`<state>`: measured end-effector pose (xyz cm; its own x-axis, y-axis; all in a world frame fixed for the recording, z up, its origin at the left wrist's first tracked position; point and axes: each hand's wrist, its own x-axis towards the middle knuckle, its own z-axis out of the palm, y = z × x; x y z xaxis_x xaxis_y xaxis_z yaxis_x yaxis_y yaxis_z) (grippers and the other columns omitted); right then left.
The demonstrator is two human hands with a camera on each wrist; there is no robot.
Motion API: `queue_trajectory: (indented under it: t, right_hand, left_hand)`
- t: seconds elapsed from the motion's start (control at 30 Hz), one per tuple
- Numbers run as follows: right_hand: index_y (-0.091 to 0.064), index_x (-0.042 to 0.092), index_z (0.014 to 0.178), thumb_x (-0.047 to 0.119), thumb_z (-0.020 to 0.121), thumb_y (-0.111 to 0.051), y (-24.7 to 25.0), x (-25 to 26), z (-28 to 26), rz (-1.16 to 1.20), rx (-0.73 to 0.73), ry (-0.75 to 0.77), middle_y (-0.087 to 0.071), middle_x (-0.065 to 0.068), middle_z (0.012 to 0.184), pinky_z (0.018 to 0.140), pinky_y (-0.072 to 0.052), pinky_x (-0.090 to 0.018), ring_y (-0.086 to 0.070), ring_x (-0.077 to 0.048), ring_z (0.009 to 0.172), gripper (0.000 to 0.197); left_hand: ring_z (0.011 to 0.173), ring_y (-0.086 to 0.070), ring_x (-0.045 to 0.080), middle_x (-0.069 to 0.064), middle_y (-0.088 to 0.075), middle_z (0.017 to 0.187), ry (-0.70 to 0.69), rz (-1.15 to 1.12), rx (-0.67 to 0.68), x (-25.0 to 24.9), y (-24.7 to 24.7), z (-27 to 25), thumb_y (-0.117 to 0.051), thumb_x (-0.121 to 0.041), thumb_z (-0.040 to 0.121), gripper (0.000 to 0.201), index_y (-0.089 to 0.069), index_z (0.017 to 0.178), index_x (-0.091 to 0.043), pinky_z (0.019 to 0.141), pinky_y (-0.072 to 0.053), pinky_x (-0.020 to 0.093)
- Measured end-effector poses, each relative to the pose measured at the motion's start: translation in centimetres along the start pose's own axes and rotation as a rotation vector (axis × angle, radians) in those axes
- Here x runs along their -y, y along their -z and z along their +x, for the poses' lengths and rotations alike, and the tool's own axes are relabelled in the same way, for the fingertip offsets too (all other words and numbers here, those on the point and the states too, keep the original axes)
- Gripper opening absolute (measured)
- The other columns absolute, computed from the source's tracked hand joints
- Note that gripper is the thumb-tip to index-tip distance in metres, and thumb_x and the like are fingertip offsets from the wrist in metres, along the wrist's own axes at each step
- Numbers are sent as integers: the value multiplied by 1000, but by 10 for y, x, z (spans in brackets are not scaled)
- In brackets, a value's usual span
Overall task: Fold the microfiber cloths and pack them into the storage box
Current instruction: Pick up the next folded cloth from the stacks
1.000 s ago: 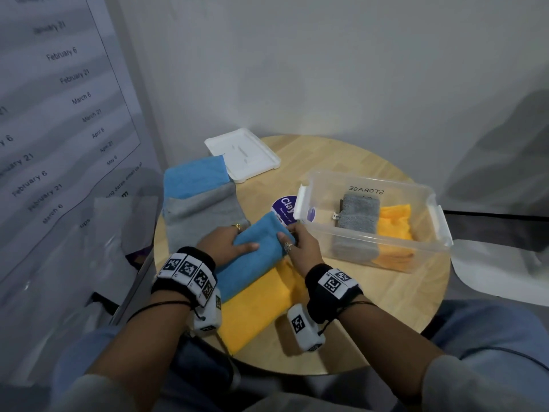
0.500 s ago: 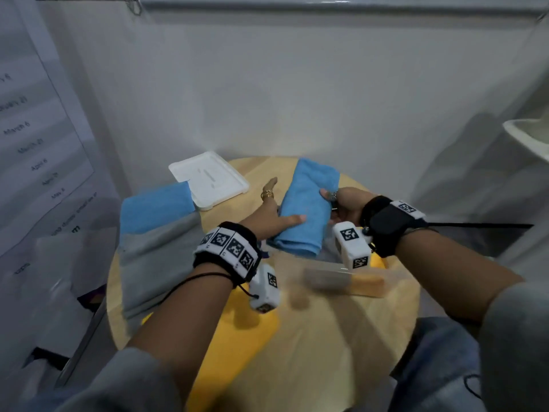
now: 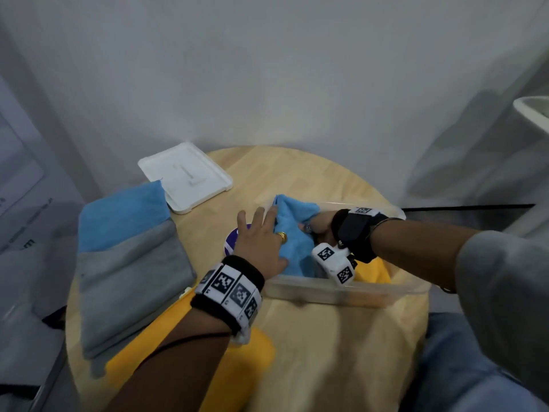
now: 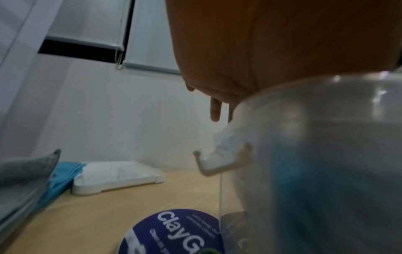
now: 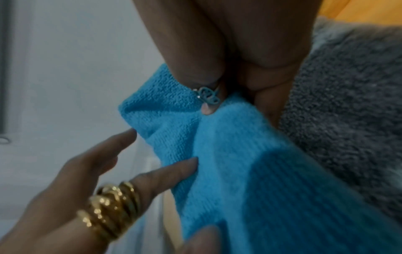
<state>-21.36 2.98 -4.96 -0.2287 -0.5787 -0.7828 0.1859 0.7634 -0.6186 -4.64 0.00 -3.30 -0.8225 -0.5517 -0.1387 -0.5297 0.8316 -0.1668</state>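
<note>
Folded blue cloth [image 3: 292,233]: inside clear storage box [image 3: 332,288], beside grey cloth [image 5: 348,103] and yellow cloth [image 3: 371,272] already packed. Right hand [image 3: 319,226]: fingers curled round cloth's far edge, grasping it. Left hand [image 3: 261,239]: fingers straight, spread, pressing cloth's near side. White lid [image 3: 185,176]: on round table [image 3: 297,173], apart from box. Unfolded blue, grey, yellow cloths: stacked at table's left.

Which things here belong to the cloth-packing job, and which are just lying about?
Part of the job:
- folded blue cloth, going into the box, right hand gripping it, left hand flat on it
- clear storage box
- gray cloth and yellow cloth already inside
- blue cloth, gray cloth and yellow cloth waiting on the table
- white lid

Lying about:
- purple round sticker
</note>
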Motion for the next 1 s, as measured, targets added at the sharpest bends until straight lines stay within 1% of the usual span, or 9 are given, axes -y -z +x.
queue_trajectory:
  t: [0.27,0.33,0.43,0.5,0.57,0.7,0.8,0.9,1.0]
  right_hand:
    - [-49,-3,129,14,96,-47,-14,2,1,-525,-203,-31,-52,-17,131,94,-44,-34,-50,-32,124,37]
    - [-52,2,125,20,96,-50,-14,8,-1,-575,-116,-31,-56,-15,128,98,-48,-35,-55,-31,117,34]
    - [-64,3,93,24,93,-57,-7,22,-27,-1007,-282,152,-69,-12,95,75,-57,-28,-66,-26,83,22]
    - [-70,1,90,24,90,-60,1,28,-47,-1392,-439,377,-71,-13,94,72,-52,-32,-64,-24,80,25]
    - [-70,7,102,22,88,-62,1,23,-51,-1497,-352,633,-68,-11,106,76,-44,-26,-61,-23,92,22]
    - [-27,19,147,44,89,-56,-13,1,-34,-1682,-27,600,-21,-14,153,115,-22,-34,-25,-27,141,70]
    - [11,29,149,59,92,-31,-13,-8,-14,-1934,-4,439,17,-13,157,118,0,-44,12,-31,145,77]
    - [14,28,148,73,78,-5,-13,-22,7,-2037,-9,432,26,-15,153,117,4,-49,20,-36,143,86]
    - [7,22,150,45,97,-29,-15,-39,30,-2091,4,438,27,-18,153,117,6,-52,24,-37,141,68]
  left_hand:
    - [145,18,25,-1,9,159,-34,-143,86,1,-13,-1,-38,-36,92,40,-63,115,-16,107,20,59]
    - [145,17,26,0,2,159,-41,-142,91,2,-13,1,-39,-35,91,44,-55,128,-17,106,21,60]
    - [145,17,26,3,2,159,3,-249,61,2,-14,-1,-43,-26,88,61,-28,146,-17,109,18,56]
    - [143,22,27,5,12,158,57,-350,21,0,-15,-4,-44,-19,86,69,-16,149,-15,111,15,55]
    - [141,28,27,5,23,155,134,-477,-15,-1,-17,-7,-46,-15,86,74,-8,149,-17,111,15,55]
    - [139,33,27,4,31,153,201,-590,-7,-3,-20,-10,-43,-17,89,80,8,149,-20,110,14,59]
    - [140,31,28,3,28,154,212,-596,-6,-3,-22,-8,-41,-18,88,78,7,150,-20,111,11,61]
    - [141,27,30,5,23,155,191,-539,0,-4,-25,-8,-43,-19,86,79,4,150,-18,112,7,61]
    - [142,25,29,5,20,156,157,-547,8,-3,-24,-6,-43,-18,85,78,0,150,-17,113,6,57]
